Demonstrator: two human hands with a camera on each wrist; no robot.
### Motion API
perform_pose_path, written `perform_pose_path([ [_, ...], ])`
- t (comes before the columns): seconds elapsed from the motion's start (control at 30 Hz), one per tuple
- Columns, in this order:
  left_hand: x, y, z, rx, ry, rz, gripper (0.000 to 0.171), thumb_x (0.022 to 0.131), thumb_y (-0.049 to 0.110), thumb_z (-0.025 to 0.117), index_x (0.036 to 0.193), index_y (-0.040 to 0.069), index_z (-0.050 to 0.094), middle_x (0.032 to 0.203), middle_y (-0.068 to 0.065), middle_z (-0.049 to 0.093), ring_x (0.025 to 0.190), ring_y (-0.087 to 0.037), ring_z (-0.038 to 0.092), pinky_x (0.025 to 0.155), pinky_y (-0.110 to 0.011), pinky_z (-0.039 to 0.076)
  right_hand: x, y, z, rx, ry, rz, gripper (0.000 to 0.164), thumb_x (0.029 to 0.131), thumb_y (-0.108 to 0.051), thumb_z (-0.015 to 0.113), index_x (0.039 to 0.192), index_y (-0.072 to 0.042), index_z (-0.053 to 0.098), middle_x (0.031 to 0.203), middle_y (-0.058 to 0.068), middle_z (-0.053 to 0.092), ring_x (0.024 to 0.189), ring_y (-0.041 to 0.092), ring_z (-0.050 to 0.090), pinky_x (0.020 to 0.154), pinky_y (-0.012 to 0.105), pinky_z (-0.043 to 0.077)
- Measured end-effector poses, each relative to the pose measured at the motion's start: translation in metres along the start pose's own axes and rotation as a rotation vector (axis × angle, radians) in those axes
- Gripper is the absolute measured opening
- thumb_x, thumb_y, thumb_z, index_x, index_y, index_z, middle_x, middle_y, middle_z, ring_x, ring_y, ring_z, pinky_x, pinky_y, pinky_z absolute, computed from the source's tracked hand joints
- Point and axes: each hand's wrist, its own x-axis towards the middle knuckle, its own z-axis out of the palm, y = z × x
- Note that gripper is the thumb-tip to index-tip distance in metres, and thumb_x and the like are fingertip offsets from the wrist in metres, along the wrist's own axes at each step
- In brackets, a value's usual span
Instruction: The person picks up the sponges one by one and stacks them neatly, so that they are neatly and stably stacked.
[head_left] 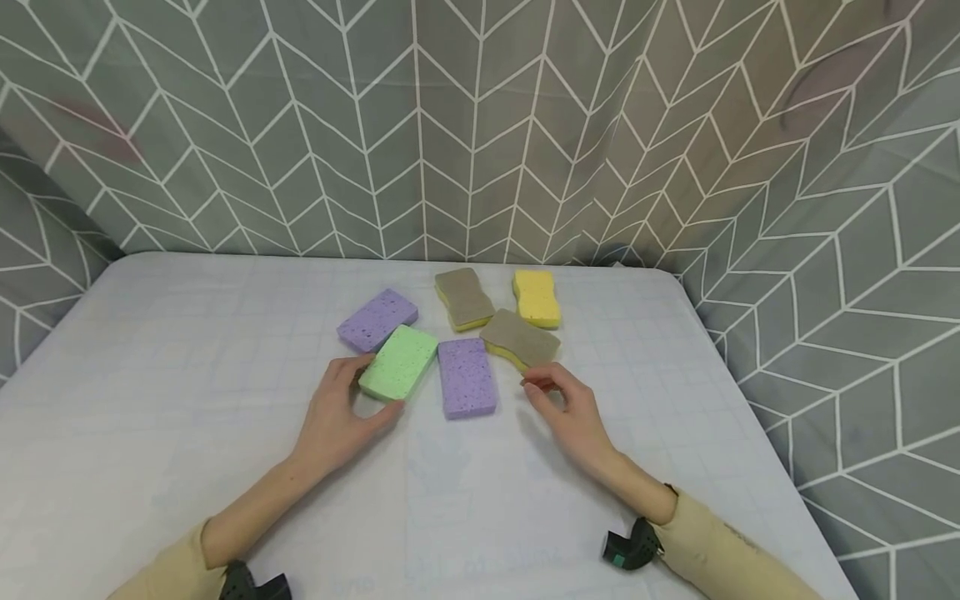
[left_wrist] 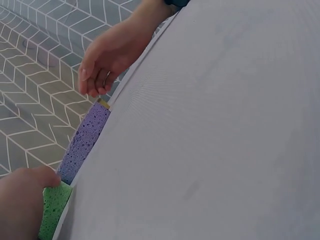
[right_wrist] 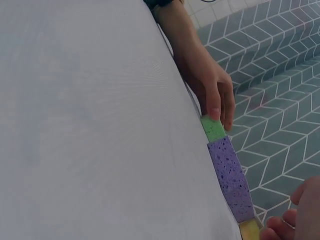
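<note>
My left hand (head_left: 337,417) grips a green sponge (head_left: 399,363) at its near end, thumb on one side and fingers on the other. In the right wrist view, the thumb touches the edge of the green sponge (right_wrist: 214,128). Just right of it lies a purple sponge (head_left: 467,378); another purple sponge (head_left: 378,320) is behind it. My right hand (head_left: 573,412) hovers with loosely curled fingers by the near end of a yellow sponge with a grey-brown top (head_left: 521,337). Nothing shows between its fingers in the left wrist view.
Toward the table's back edge lie another yellow sponge with a grey-brown top (head_left: 465,298) and a plain yellow sponge (head_left: 536,297). All rest on a white-covered table (head_left: 187,350). A grey patterned curtain (head_left: 450,125) stands behind the table and along its sides.
</note>
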Motion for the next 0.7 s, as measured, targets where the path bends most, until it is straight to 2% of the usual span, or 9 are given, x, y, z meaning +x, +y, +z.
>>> perform_pose_path([
  [0.23,-0.001,-0.001,0.0,-0.03,0.018,-0.01,0.073,0.079,0.027,0.083,0.138,0.0,0.05,0.132,-0.017,0.051,0.124,-0.036,0.052,0.106,-0.053,0.044,-0.003,0.004,0.002,0.056,-0.039,0.109,0.02,0.099,-0.014,0.062,0.116,-0.005,0.068,0.108,0.005,0.072,0.098,0.013,0.064,0.089,0.019,0.05],
  [0.37,-0.001,-0.001,0.0,-0.038,0.03,-0.013,0.072,0.08,0.024,0.083,0.139,0.001,0.049,0.133,-0.018,0.051,0.125,-0.037,0.052,0.106,-0.054,0.044,-0.002,0.002,0.002,0.04,-0.063,0.143,0.022,0.099,-0.009,0.061,0.119,0.0,0.066,0.11,0.012,0.072,0.101,0.02,0.065,0.091,0.023,0.051],
  [0.47,-0.001,-0.001,-0.001,-0.039,0.04,-0.016,0.07,0.08,0.023,0.082,0.139,0.002,0.049,0.133,-0.017,0.052,0.123,-0.036,0.051,0.105,-0.053,0.044,-0.001,-0.01,0.0,0.033,-0.08,0.157,0.024,0.099,-0.006,0.06,0.12,0.004,0.065,0.111,0.017,0.071,0.102,0.025,0.065,0.091,0.027,0.052],
  [0.6,-0.002,0.0,-0.001,-0.036,0.052,-0.023,0.068,0.081,0.022,0.08,0.139,0.002,0.05,0.133,-0.017,0.054,0.119,-0.033,0.05,0.101,-0.05,0.043,0.0,-0.03,-0.003,0.032,-0.093,0.172,0.024,0.099,-0.005,0.059,0.119,0.006,0.064,0.111,0.019,0.071,0.101,0.024,0.065,0.091,0.027,0.052],
  [0.7,-0.002,0.001,-0.001,-0.043,0.062,-0.033,0.067,0.082,0.02,0.08,0.139,0.002,0.05,0.133,-0.017,0.054,0.117,-0.033,0.051,0.1,-0.05,0.042,-0.001,-0.034,-0.004,0.039,-0.094,0.168,0.024,0.099,-0.005,0.059,0.119,0.006,0.064,0.11,0.019,0.07,0.101,0.024,0.065,0.091,0.027,0.052],
])
